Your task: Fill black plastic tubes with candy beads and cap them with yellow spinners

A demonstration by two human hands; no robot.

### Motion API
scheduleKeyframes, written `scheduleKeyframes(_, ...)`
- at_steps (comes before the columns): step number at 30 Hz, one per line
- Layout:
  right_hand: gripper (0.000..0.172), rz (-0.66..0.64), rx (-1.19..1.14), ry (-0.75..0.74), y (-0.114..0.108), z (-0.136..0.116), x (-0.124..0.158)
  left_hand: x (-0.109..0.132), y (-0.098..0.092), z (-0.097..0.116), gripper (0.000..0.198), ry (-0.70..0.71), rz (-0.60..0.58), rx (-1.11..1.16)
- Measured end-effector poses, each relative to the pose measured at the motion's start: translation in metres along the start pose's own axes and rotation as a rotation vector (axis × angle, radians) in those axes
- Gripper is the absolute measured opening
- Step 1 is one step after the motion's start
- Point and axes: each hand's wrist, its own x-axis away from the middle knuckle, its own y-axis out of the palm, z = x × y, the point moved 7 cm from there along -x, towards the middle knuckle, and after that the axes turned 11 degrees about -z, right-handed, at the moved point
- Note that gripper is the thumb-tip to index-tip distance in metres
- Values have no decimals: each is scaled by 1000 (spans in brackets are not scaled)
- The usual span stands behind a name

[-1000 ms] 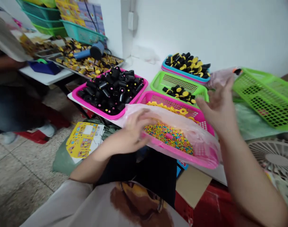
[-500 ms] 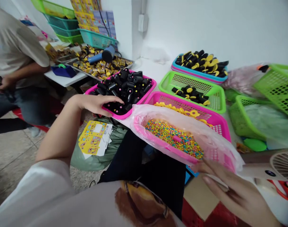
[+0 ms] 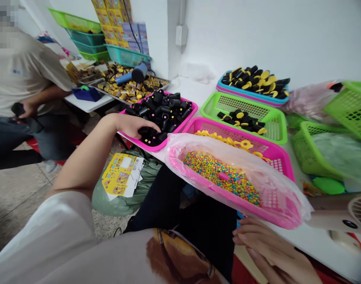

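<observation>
Wearer, head view.
- Top: white short-sleeve T-shirt [image 3: 88, 256], fills frame from 6 to 8 o'clock. L sleeve [image 3: 59, 221] ends approx. 8 o'clock.
- Chest print [image 3: 180, 256], 6 o'clock: brown w/ yellow, thin dark outlines.
- Legs: black trousers [image 3: 183, 209], directly above print.
- Forearms bare; left hand [image 3: 136, 124] and right hand [image 3: 272, 252] bare.

On the desk [image 3: 198, 90] a green basket [image 3: 275, 132] holds a few black-and-yellow caps [image 3: 242, 118]. Behind it, by the wall, a blue basket [image 3: 222, 85] is heaped with more. A pink basket [image 3: 198, 125] of yellow rings [image 3: 224, 138] lies just in front. Far left, a seated person [image 3: 26, 79], a blue heat gun [image 3: 133, 75] and stacked baskets [image 3: 88, 37]. Below the desk, yellow cards [image 3: 123, 179] lie on a green sack [image 3: 139, 197].
</observation>
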Motion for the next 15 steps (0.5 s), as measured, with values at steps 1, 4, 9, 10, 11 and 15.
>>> scheduleKeyframes(1, 23, 3, -11, -6, 3, 0, -2, -1, 0, 1, 80, 15, -2, 19)
scheduleKeyframes(4, 28, 8, -47, 4, 10, 4, -1, -3, -6, 5, 75, 56, 99, 25)
scheduleKeyframes(9, 37, 0, -70, 28, 17, 11, 8, 4, -21, 19, 62, 133, 248, 1)
scheduleKeyframes(10, 37, -6, -66, 29, 17, 11, 9, 9, -27, 21, 60, 136, 299, -3)
scheduleKeyframes(11, 37, -10, -60, 31, 18, 11, 10, 13, -34, 22, 59, 136, 349, -6)
scheduleKeyframes(15, 34, -13, -42, 55, 20, 11, 9, 21, -63, 9, 67, 29, 582, 2)
